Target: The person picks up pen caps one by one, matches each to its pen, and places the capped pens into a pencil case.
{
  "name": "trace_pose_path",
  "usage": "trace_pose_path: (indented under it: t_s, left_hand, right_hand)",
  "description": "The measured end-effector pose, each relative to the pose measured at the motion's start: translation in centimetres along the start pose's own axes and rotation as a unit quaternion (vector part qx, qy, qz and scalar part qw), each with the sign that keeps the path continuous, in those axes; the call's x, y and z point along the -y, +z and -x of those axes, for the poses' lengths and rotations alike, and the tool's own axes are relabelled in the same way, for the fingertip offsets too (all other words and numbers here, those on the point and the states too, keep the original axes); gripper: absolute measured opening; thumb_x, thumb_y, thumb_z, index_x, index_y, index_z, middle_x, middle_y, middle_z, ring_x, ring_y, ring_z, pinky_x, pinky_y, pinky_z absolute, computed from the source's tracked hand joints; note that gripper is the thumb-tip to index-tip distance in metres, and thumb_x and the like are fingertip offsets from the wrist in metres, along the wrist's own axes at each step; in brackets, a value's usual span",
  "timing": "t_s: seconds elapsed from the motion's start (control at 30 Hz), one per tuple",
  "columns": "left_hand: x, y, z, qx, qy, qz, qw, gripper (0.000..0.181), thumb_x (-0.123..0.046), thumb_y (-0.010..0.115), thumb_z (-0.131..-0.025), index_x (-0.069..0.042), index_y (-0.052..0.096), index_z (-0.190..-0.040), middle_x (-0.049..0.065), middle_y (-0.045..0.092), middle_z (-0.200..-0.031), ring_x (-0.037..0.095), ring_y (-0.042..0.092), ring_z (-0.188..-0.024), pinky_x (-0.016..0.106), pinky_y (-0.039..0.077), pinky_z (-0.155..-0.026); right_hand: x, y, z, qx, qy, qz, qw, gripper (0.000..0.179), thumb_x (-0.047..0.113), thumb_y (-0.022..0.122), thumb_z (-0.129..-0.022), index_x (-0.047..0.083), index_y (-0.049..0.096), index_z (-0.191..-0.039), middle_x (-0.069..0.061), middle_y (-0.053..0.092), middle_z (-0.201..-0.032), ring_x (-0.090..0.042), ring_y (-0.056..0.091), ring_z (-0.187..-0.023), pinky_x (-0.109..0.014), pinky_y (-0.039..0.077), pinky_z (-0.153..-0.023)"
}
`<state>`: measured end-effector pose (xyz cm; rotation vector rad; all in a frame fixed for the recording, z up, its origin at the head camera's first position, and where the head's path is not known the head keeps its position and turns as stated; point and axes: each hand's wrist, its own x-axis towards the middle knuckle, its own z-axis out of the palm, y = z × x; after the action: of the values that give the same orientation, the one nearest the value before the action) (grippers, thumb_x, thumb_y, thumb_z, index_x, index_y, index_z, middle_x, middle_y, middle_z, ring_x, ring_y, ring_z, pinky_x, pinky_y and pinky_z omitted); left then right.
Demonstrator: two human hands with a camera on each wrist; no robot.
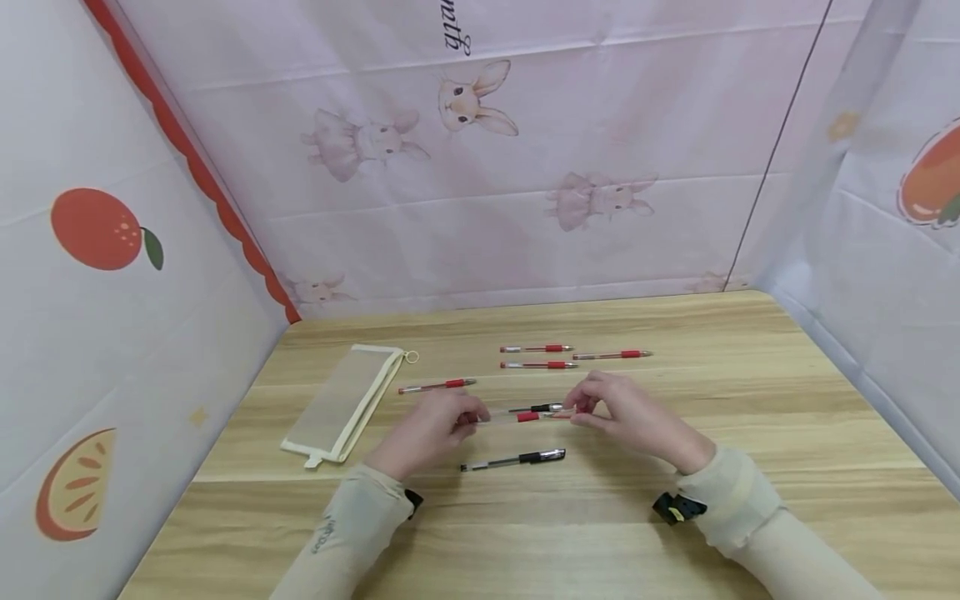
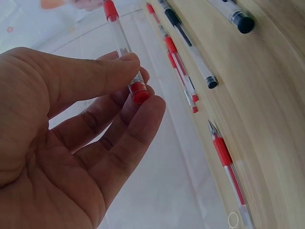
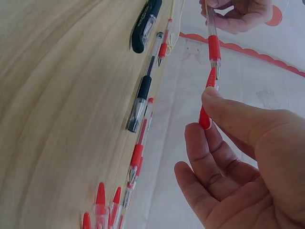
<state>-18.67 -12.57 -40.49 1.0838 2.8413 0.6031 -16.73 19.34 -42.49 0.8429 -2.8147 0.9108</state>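
Observation:
My left hand pinches the rear end of a clear pen with a red grip between thumb and fingers, holding it above the table. My right hand pinches a red pen cap by its closed end. In the right wrist view the cap's clip reaches the pen's metal tip; whether the tip is inside the cap cannot be made out. Close behind the held pen lies a black pen, and in front of it lies another black pen.
Farther back on the wooden table lie several red pens, one of them just beyond my left hand. A cream zip pouch lies at the left. Several red-clipped caps show low in the right wrist view. Printed cloth walls the table.

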Motion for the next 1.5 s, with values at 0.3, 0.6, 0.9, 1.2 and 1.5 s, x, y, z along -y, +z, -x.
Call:
trace_pose_path:
  t_s: [0.3, 0.6, 0.9, 1.2, 1.5]
  left_hand:
    - [-0.05, 0.13, -0.08, -0.002, 0.009, -0.007, 0.9999, 0.018, 0.002, 0.076, -0.095, -0.009, 0.081, -0.108, 0.002, 0.077, -0.100, 0.011, 0.063, -0.084, 0.029, 0.059, -0.078]
    - [0.03, 0.14, 0.18, -0.005, 0.008, -0.005, 0.9999, 0.018, 0.002, 0.075, -0.096, -0.010, 0.081, -0.108, 0.001, 0.077, -0.100, 0.011, 0.062, -0.084, 0.029, 0.058, -0.079]
    - [-0.06, 0.28, 0.13, -0.011, 0.032, -0.003, 0.9994, 0.019, 0.005, 0.074, -0.095, -0.008, 0.080, -0.108, 0.004, 0.078, -0.099, 0.011, 0.067, -0.085, 0.028, 0.059, -0.078]
    - [-0.20, 0.52, -0.11, -0.010, 0.038, 0.004, 0.9992, 0.019, 0.007, 0.073, -0.094, -0.005, 0.080, -0.106, 0.008, 0.080, -0.100, 0.014, 0.070, -0.086, 0.030, 0.061, -0.079]
    - [-0.47, 0.73, -0.10, -0.010, 0.033, 0.007, 0.9994, 0.017, 0.004, 0.073, -0.096, -0.007, 0.081, -0.106, 0.006, 0.081, -0.100, 0.011, 0.066, -0.082, 0.027, 0.059, -0.077]
  right_hand:
    - [0.24, 0.47, -0.25, 0.009, -0.002, -0.002, 1.0000, 0.012, 0.012, 0.080, -0.097, 0.014, 0.078, -0.108, 0.005, 0.071, -0.101, -0.004, 0.066, -0.090, -0.039, 0.062, -0.083]
    - [0.33, 0.44, -0.18, 0.003, 0.007, -0.014, 0.9999, 0.013, 0.012, 0.081, -0.095, 0.015, 0.078, -0.107, 0.007, 0.071, -0.098, -0.002, 0.064, -0.088, -0.031, 0.060, -0.081]
    - [0.37, 0.63, -0.18, 0.007, 0.002, -0.010, 0.9999, 0.013, 0.012, 0.080, -0.096, 0.014, 0.079, -0.109, 0.006, 0.072, -0.100, -0.004, 0.065, -0.090, -0.039, 0.063, -0.084]
    - [0.41, 0.73, -0.33, 0.020, 0.014, -0.022, 0.9995, 0.014, 0.012, 0.081, -0.095, 0.014, 0.078, -0.109, 0.006, 0.072, -0.100, -0.003, 0.064, -0.089, -0.039, 0.063, -0.083]
    - [0.65, 0.84, -0.25, 0.031, 0.027, -0.034, 0.9986, 0.013, 0.013, 0.081, -0.096, 0.020, 0.078, -0.107, 0.012, 0.071, -0.098, -0.002, 0.061, -0.085, -0.027, 0.059, -0.077]
